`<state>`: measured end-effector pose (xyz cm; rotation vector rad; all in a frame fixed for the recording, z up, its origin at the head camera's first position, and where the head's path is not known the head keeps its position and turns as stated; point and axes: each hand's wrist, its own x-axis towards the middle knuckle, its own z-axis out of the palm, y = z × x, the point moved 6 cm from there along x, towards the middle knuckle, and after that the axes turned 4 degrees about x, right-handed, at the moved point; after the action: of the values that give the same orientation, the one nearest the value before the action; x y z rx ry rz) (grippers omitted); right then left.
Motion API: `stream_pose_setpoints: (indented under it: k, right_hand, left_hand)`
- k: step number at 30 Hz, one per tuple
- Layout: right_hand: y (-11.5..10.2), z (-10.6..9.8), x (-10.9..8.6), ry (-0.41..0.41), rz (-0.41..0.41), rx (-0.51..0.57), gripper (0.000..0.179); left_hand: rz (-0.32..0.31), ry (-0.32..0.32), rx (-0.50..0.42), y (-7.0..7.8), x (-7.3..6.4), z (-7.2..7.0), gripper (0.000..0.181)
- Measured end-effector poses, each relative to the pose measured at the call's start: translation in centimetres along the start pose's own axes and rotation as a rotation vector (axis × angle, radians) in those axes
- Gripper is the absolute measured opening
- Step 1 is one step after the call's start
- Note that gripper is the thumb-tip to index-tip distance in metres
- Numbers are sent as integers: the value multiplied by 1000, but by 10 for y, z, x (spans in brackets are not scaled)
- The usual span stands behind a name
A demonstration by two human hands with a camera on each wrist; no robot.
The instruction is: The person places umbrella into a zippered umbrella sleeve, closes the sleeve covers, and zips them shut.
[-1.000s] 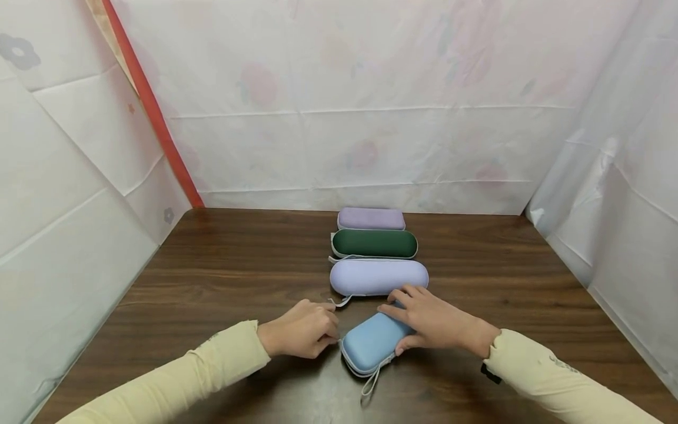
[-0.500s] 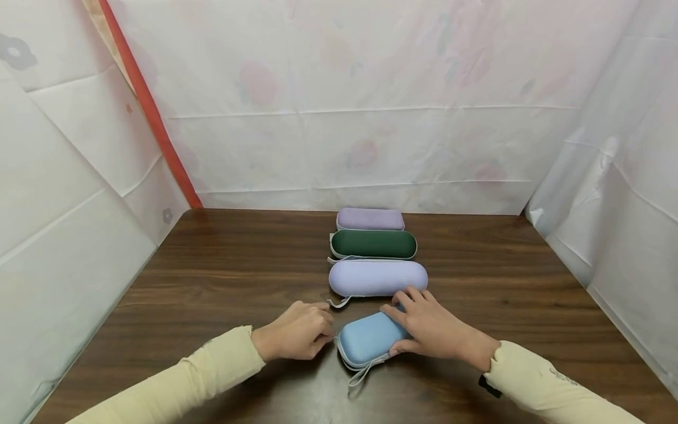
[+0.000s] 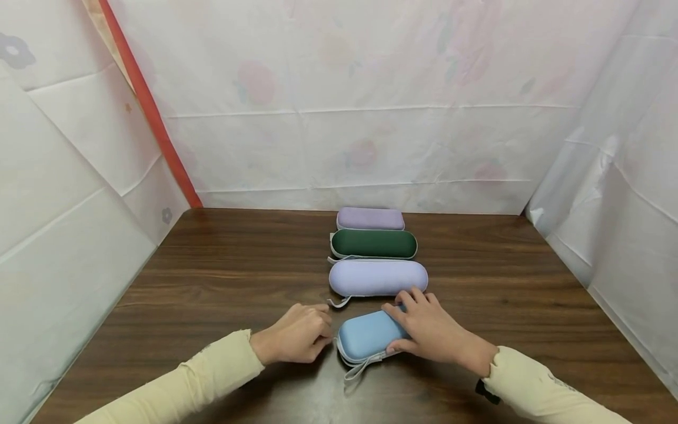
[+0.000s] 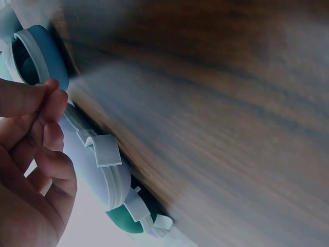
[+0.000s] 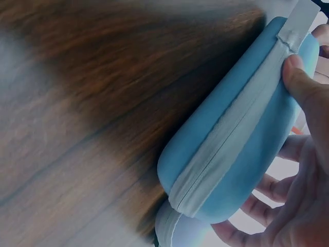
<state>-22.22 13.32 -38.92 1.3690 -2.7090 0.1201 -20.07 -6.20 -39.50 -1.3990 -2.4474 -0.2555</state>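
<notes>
A light blue zippered glasses case [image 3: 366,337] lies near the front of the table, slightly angled, its wrist strap [image 3: 356,371] trailing towards me. My right hand [image 3: 431,328] grips its right end, thumb along the near side and fingers over the far side. At its left end my left hand [image 3: 298,334] has curled fingers, with thumb and index pinching at the zipper pull, which the fingertips mostly hide. In the left wrist view a dark gap shows along the zipper of the blue case [image 4: 50,54]. The right wrist view shows the zipper closed along its near side.
Behind it, several cases lie in a row: a lavender one [image 3: 378,278] closest, then a dark green one [image 3: 375,243], then a purple one [image 3: 371,218] by the back curtain [image 3: 339,147]. Straps stick out at the left of the lavender and green cases.
The blue case has turned to lie more crosswise, and its left end and strap have shifted slightly left. The left hand has moved a little left; the right hand keeps its grip.
</notes>
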Motion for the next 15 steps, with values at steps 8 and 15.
stream_pose_setpoints:
  k: [8, 15]
  right_hand:
    - [0, 2, -2, 10, 11, 2, 73]
    - [6, 11, -4, 21, -62, 101, 72]
  left_hand:
    - [-162, -75, -17, -4, 0, 5, 32]
    - [-237, -220, -47, -8, 3, 16, 23]
